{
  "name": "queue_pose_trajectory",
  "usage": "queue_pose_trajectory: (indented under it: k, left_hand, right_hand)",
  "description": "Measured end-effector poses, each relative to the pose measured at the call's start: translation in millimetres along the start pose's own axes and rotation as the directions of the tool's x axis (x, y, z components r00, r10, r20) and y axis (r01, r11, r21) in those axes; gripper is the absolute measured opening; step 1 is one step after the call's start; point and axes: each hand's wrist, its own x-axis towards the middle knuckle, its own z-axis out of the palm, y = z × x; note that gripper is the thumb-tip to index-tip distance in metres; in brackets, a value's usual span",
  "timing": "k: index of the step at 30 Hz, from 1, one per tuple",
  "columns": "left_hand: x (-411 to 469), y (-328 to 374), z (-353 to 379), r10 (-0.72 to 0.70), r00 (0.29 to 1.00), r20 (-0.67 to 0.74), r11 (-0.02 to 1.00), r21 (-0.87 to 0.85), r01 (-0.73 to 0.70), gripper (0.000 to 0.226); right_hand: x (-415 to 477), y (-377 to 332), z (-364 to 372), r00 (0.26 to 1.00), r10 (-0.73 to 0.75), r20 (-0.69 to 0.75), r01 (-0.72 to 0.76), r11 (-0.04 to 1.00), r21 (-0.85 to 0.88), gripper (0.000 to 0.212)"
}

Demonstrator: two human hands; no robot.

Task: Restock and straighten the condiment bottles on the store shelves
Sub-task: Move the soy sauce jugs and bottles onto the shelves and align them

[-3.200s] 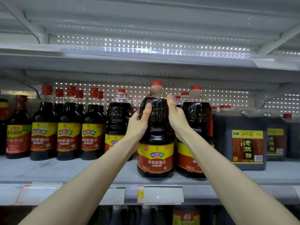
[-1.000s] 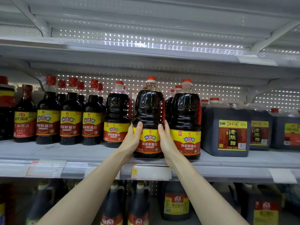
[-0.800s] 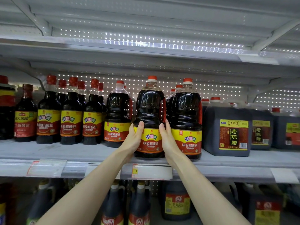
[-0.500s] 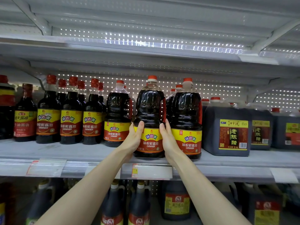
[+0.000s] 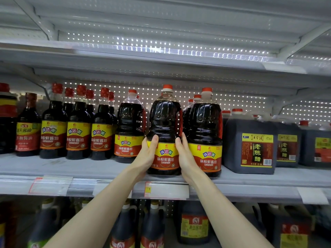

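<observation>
two hands: the left hand [image 5: 146,154] and the right hand [image 5: 186,156] clasped the big soy sauce bottle [image 5: 165,122] from either side at its label band. the thumbs lay on the front and the other fingers wrapped round out of view.
bottle's place: it stood upright on the middle shelf [image 5: 71,169], with its base close to the front edge.
neighbours: a matching bottle [image 5: 206,126] stood just beside it on the right. another like it [image 5: 130,126] stood to the left, set a little further back with a gap between.
weight: judged heavy, since dark liquid filled it up to the shoulder.
surface: the plastic was glossy and looked slick. the paper label probably gave better purchase.
stiffness: the walls likely gave a little under a squeeze. it seemed tough rather than brittle, though a fall could split it.
best hold: low on the body with both hands for sliding or turning. the moulded handle on its right side seemed the place for a lift.
edges: the shelf lip and its price tag strip [image 5: 166,190] ran just under the base, so any forward pull risked tipping it off.
open room: there was space to the left and behind, and some clearance between the cap and the upper shelf [image 5: 161,56]. the right side was tight, with vinegar jugs [image 5: 250,145] beyond.
</observation>
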Motion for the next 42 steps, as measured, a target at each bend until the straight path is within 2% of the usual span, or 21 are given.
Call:
queue_pose_trajectory:
  k: [7, 14, 23, 30, 38, 42]
  left_hand:
    - [-2.3, 4.6, 0.5, -0.004, 1.0, -0.023, 1.0, 0.029, 0.004, 0.052]
    - [-14.3, 15.1, 0.0, 0.043, 0.991, -0.128, 0.988, 0.15, -0.023, 0.056]
    - [-54.7, 29.0, 3.6, 0.1, 0.97, -0.221, 0.975, 0.215, -0.052, 0.059]
    - [-94.0, 37.0, 16.0, 0.142, 0.963, -0.228, 0.964, 0.254, -0.082, 0.061]
    - [-142.8, 22.5, 32.0, 0.116, 0.982, -0.152, 0.962, 0.265, -0.072, 0.059]
    - [-164.1, -1.3, 34.4, 0.108, 0.988, -0.107, 0.965, 0.252, -0.078, 0.055]
  right_hand:
    - [-1.8, -4.4, 1.1, 1.0, 0.023, -0.004, -0.023, 1.0, -0.02, 0.057]
    - [-13.2, -19.8, -2.0, 0.999, 0.044, -0.025, -0.047, 0.993, -0.111, 0.057]
    - [-56.7, -43.0, -22.1, 0.998, -0.064, -0.02, 0.06, 0.986, -0.157, 0.049]
    - [-89.1, -52.1, -46.6, 0.996, -0.073, -0.045, 0.065, 0.987, -0.144, 0.048]
    - [-141.4, -40.1, -63.6, 0.992, -0.068, -0.107, 0.051, 0.987, -0.152, 0.041]
    - [-168.7, -27.8, -65.4, 0.99, -0.051, -0.129, 0.031, 0.988, -0.153, 0.018]
